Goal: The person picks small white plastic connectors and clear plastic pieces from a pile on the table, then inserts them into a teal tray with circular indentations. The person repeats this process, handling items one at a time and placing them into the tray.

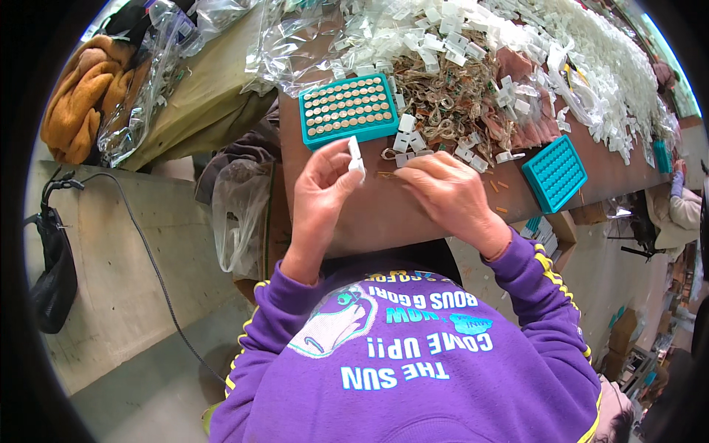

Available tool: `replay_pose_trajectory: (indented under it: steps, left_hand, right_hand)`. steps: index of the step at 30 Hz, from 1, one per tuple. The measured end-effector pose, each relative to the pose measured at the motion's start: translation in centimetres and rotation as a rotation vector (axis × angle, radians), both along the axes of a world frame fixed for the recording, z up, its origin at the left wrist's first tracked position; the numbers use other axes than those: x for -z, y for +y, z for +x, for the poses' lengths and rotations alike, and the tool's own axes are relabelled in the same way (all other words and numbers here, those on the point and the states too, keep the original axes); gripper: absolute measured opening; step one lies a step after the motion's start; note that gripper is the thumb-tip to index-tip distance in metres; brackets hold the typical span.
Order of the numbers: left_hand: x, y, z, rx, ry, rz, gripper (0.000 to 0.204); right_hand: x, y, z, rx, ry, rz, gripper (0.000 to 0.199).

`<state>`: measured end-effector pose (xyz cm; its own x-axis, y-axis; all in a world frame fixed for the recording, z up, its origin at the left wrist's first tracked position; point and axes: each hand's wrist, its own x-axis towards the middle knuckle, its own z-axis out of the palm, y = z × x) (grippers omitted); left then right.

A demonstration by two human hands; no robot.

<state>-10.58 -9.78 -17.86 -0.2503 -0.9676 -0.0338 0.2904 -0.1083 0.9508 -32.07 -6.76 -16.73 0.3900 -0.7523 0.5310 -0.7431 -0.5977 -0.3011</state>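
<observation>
Pinching a white plastic piece (pixel 355 153) over a messy table (pixel 369 229)

Wearing a purple sweatshirt (pixel 443 369) with white and light-blue lettering plus a cartoon patch (pixel 332 325) (all upside down from up here, lol). Holding the white plastic piece nearly upright in the left grip (pixel 322 190), pinched at its lower end. Got that just this side of a teal tray (pixel 380 134) with rows of round metallic discs (pixel 347 104). Got the right grip (pixel 450 193) bunched low over the table near loose white pieces (pixel 408 122); can't tell if pinching anything. Also got little orange-brown sticks (pixel 502 184) just right of it, then a second teal tray (pixel 554 173).
</observation>
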Motion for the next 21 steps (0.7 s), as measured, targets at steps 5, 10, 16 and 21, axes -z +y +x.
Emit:
replay_pose_trajectory:
  steps: [5, 10, 16, 21]
  left_hand:
    - [0.5, 2.8, 1.0, 0.069, 0.275, 0.305, 0.041]
    - [0.5, 2.6, 1.0, 0.069, 0.216, 0.297, 0.036]
    - [0.7, 2.4, 0.4, 0.142, 0.211, 0.138, 0.023]
    - [1.0, 2.5, 0.5, 0.126, 0.317, 0.102, 0.022]
  right_hand:
    - [1.6, -1.3, 1.8, 0.074, 0.136, 0.013, 0.013]
    - [0.3, -0.9, 2.5, 0.078, -0.224, 0.134, 0.009]
    - [-1.5, 0.2, 2.7, -0.071, -0.996, 1.131, 0.019]
    - [-0.9, 0.5, 3.4, -0.064, -1.258, 1.295, 0.025]
